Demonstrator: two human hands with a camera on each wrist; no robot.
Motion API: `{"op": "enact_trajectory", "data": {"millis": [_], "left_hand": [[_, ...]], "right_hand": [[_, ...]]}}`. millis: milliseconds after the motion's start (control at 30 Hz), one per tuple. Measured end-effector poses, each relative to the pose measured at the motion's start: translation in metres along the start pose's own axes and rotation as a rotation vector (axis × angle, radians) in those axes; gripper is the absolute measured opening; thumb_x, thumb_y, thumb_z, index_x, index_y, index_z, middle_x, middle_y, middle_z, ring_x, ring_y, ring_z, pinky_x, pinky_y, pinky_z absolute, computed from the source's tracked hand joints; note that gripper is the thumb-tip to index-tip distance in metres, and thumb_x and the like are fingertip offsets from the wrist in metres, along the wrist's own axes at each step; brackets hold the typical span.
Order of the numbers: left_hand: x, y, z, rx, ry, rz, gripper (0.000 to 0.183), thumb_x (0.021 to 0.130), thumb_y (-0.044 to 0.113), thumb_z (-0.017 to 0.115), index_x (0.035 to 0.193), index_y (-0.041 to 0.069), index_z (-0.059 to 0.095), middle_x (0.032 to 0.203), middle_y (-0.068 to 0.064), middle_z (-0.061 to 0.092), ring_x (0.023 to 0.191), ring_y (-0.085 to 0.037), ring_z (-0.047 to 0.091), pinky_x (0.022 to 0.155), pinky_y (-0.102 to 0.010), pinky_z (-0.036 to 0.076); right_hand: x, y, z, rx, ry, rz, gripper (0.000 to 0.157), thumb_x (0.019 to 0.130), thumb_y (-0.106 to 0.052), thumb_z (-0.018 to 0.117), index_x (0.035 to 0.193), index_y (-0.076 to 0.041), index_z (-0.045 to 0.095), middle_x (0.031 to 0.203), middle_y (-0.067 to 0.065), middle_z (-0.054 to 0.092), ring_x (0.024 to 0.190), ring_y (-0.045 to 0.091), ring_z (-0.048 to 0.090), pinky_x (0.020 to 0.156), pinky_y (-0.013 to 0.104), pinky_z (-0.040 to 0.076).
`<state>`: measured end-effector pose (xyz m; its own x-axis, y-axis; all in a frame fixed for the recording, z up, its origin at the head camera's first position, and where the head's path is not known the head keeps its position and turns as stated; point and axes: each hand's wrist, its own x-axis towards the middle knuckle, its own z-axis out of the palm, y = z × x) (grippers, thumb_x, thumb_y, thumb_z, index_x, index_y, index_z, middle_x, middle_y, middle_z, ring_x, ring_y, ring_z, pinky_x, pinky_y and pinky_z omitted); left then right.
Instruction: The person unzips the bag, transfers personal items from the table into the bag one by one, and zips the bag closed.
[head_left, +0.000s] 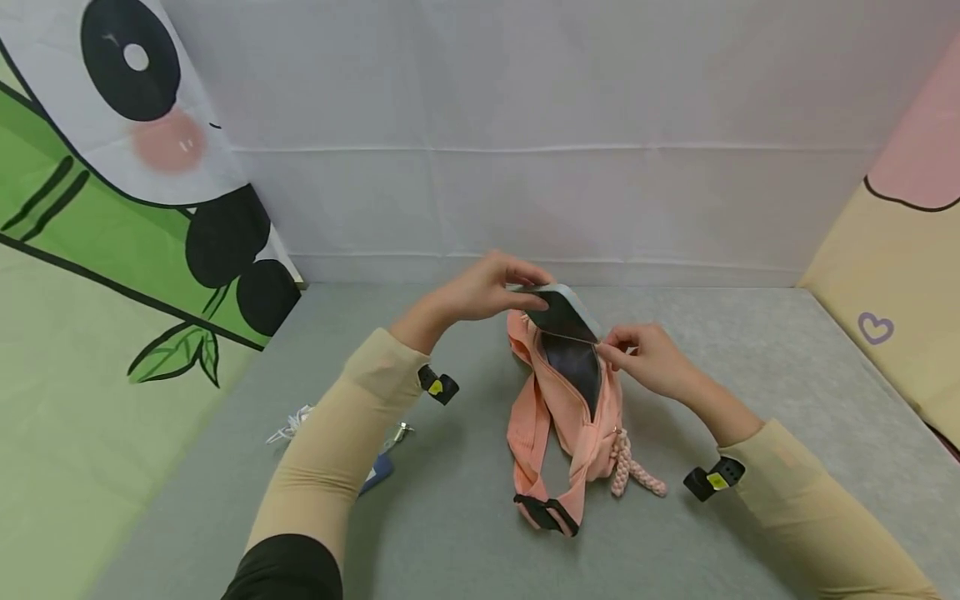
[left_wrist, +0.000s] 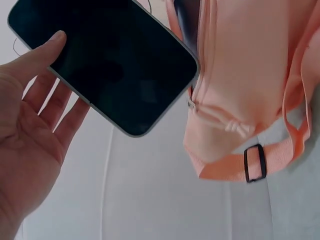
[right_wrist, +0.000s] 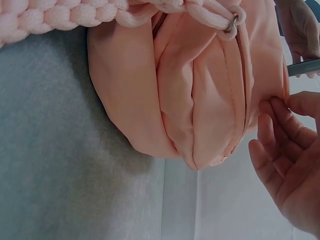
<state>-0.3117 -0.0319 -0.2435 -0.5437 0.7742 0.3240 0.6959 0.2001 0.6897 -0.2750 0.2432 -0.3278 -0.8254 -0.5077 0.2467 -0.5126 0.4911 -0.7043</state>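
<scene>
Sleeves (head_left: 330, 425): nearest us, beige, coming in from both lower sides and angling toward the middle.
Wall (head_left: 525, 100): pale, creased, closing off the far side.
Table (head_left: 750, 375): grey, its back edge running along the wall's foot; we see a broad stretch right of the bag (left_wrist: 245, 65) and a narrower one between bag and left sleeve.
Bag: pink, near the table's middle, its dark mouth (head_left: 573, 367) gaping lengthwise.
Left hand (head_left: 487, 287): gripping the phone (left_wrist: 115, 65), thumb over the screen side, fingers behind.
Right hand (head_left: 648, 358): pinching the mouth's right edge between thumb and fingertips.
Phone: tilted at the mouth's far end, one corner overlapping the bag's edge in the left wrist view; we cannot tell whether they touch.
Strap (head_left: 528, 425): pink with a black part, looped along the bag's left side toward us.
Braid (head_left: 637, 475): pink, lying out from the bag's near right side.
Blue thing (head_left: 378, 473): partly behind the left sleeve, too hidden for us to identify.
Cord (head_left: 288, 427): white, bunched just left of the left sleeve.
</scene>
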Motion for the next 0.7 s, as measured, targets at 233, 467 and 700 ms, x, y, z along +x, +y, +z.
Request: {"op": "enact_trajectory", "data": {"millis": [233, 467, 700], "left_hand": [[0.011, -0.004, 0.017, -0.030, -0.081, 0.079, 0.024, 0.088, -0.003, 0.068, 0.112, -0.006, 0.069, 0.108, -0.012, 0.070, 0.093, -0.015, 0.066, 0.079, -0.033, 0.053], [0.015, -0.017, 0.030, -0.058, -0.201, 0.052, 0.023, 0.090, -0.002, 0.066, 0.112, -0.005, 0.069, 0.105, -0.011, 0.070, 0.090, -0.014, 0.066, 0.078, -0.031, 0.053], [0.012, -0.030, 0.033, -0.031, -0.206, 0.023, 0.019, 0.089, -0.003, 0.068, 0.107, -0.005, 0.072, 0.100, -0.009, 0.071, 0.088, -0.014, 0.065, 0.079, -0.030, 0.053]], "right_hand": [[0.000, 0.002, -0.002, 0.046, -0.004, 0.023, 0.018, 0.095, 0.000, 0.057, 0.080, -0.005, 0.066, 0.071, 0.003, 0.060, 0.068, 0.023, 0.055, 0.058, 0.031, 0.044], [-0.001, 0.003, -0.002, 0.023, -0.009, 0.017, 0.018, 0.098, -0.006, 0.057, 0.083, -0.006, 0.067, 0.073, 0.000, 0.060, 0.069, 0.018, 0.053, 0.064, 0.032, 0.047], [-0.002, 0.002, -0.002, 0.035, -0.027, 0.013, 0.021, 0.099, -0.011, 0.058, 0.079, -0.009, 0.065, 0.075, 0.001, 0.061, 0.070, 0.022, 0.056, 0.061, 0.031, 0.046]]}}
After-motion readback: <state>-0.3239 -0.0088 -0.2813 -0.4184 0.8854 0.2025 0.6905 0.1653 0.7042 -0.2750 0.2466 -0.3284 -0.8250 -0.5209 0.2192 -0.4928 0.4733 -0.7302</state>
